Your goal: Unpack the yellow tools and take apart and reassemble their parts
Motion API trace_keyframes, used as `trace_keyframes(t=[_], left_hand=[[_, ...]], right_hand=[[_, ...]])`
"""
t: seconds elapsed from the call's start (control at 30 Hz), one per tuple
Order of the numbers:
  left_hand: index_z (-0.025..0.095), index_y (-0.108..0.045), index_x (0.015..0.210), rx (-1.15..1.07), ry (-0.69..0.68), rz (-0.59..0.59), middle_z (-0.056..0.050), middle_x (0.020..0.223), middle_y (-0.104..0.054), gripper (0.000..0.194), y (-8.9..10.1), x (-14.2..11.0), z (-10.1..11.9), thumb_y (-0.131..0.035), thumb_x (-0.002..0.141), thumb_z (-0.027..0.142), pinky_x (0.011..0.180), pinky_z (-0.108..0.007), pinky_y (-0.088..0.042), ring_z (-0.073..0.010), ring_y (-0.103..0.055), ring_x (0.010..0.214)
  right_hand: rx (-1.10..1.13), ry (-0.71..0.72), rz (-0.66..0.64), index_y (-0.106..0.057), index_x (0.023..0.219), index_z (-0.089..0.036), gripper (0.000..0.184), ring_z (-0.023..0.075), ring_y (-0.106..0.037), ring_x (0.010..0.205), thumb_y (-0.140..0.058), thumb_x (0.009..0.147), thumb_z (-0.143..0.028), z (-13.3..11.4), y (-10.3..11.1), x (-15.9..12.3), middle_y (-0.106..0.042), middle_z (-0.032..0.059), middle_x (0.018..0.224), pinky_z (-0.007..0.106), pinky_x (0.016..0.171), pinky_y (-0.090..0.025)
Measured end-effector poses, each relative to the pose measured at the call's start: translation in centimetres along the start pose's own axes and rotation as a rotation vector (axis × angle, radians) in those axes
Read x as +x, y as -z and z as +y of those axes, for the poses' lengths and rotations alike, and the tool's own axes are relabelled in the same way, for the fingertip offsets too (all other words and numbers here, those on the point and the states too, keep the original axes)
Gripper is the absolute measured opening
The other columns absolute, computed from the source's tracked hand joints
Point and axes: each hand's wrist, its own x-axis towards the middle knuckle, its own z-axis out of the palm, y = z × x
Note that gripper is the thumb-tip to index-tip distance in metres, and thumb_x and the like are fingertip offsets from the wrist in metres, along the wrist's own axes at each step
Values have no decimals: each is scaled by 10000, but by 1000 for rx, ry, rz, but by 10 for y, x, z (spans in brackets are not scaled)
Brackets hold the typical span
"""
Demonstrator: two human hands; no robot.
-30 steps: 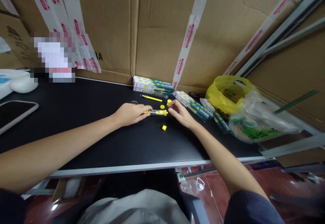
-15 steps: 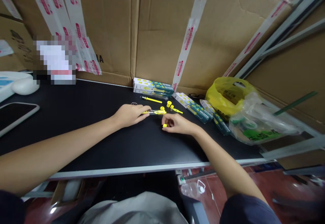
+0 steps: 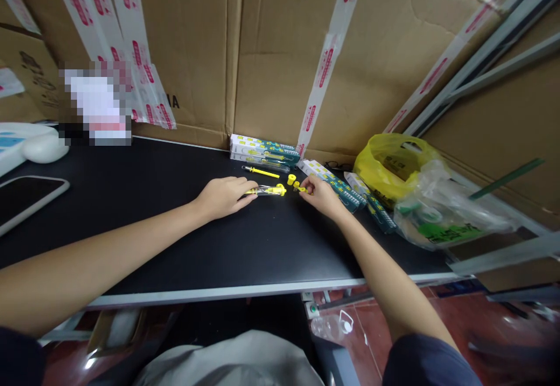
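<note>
As a black counter stretches beneath the work, a yellow bag slumps well to the right of a clear tube, and stacked printed boxes line the far side of it. A left hand steadies the clear tube, its fingers clamped on the near-left end, while a right hand reaches in from the tube's right, fingers drawn close together at a small yellow piece; whether they grip it cannot be told. Work appears partway along: yellow fitting shows at the tube's right end, but whether it is fully seated is unclear. Loose parts are left out, among them a slim yellow rod just beyond the tube and a stubby yellow cap beside its right end.
</note>
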Motion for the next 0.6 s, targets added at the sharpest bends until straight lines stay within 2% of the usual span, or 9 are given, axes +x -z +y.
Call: trace_keyframes(t=[0.2,0.33,0.47,0.53,0.6], left_hand=[[234,-605,1133,-4,-59,28,-23,887,-655,315,-1,1,-2,-398,963,400,657,-271,-421,-174,-611,822],[223,-604,1138,5,-87,27,-32,885,-646,318,0,1,-2,-400,964,394,690,-295,-410,-187,-601,824],[212,-603,1138,-6,-103,31,-40,885,-650,314,0,2,-1,-402,963,379,713,-309,-396,-186,-602,814],[203,-601,1136,-1,-125,35,-44,876,-656,314,1,2,-1,-397,965,370,747,-320,-394,-184,-603,800],[194,-603,1129,5,-165,43,-47,863,-661,314,2,2,1,-391,967,360,781,-336,-393,-183,-600,784]], right_hand=[[-149,-81,-71,-545,834,-196,116,136,-505,571,-593,730,-174,-1,3,-3,-578,-8,652,247,517,-295],[-141,-65,-24,-544,863,-199,129,146,-476,563,-606,779,-274,-6,4,-3,-528,-14,619,258,516,-290],[153,143,-45,-538,982,-188,231,141,-486,615,-523,878,-394,-19,3,-7,-521,-9,695,266,588,-388],[252,271,-77,-500,1148,-192,399,152,-513,711,-575,850,-446,-29,-1,-11,-551,23,855,281,662,-438],[254,360,-107,-449,1268,-210,596,177,-530,807,-665,779,-473,-39,-5,-16,-548,53,982,311,738,-461]])
